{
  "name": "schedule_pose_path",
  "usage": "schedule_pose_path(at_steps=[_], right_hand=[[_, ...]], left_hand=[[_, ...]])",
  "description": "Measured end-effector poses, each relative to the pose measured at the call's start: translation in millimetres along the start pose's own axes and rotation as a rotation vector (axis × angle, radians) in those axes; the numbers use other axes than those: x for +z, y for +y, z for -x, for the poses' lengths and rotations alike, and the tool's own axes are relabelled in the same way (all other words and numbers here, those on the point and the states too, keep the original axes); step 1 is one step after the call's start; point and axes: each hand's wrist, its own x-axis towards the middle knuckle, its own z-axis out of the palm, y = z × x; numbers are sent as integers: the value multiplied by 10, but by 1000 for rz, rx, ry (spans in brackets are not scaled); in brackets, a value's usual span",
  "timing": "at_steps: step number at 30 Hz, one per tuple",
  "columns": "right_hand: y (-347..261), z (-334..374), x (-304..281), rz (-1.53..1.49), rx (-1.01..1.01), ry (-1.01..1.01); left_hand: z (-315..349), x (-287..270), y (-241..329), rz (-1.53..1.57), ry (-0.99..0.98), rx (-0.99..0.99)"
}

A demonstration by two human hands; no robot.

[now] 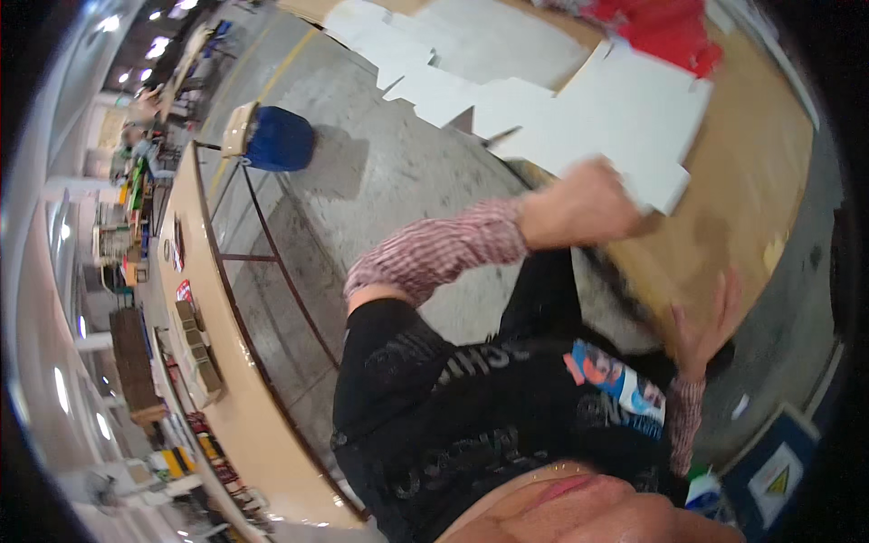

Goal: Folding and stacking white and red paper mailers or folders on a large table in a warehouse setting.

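Observation:
My left hand (pixel 584 204), in a checked sleeve, is curled closed at the near edge of a white die-cut cardboard blank (pixel 638 118). It appears to grip that edge, though motion blur and the back of the hand hide the fingertips. The blank has slotted, notched edges and lies with other white cardboard pieces (pixel 434 68) on a brown tabletop (pixel 751 154). Over the near right edge of this table, my right hand (pixel 708 321) is open with fingers spread and nothing in it.
Red material (pixel 661 32) lies at the table's far side. To the left stand a long beige-topped table (pixel 235 380) on a metal frame and a blue bin (pixel 281 138) on the concrete floor. A dark panel with a yellow warning triangle (pixel 777 481) is at lower right.

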Motion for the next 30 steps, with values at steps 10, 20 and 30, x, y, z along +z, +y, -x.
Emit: schedule_pose_path(at_steps=[10,20,30], right_hand=[[706,1599,-820,339,349,-491],[990,1309,-415,389,725,-120],[737,1220,44,-31,293,-362]], left_hand=[[75,1333,1318,141,-282,171],[-341,1745,1399,672,-208,-302],[167,1383,852,503,-266,-135]])
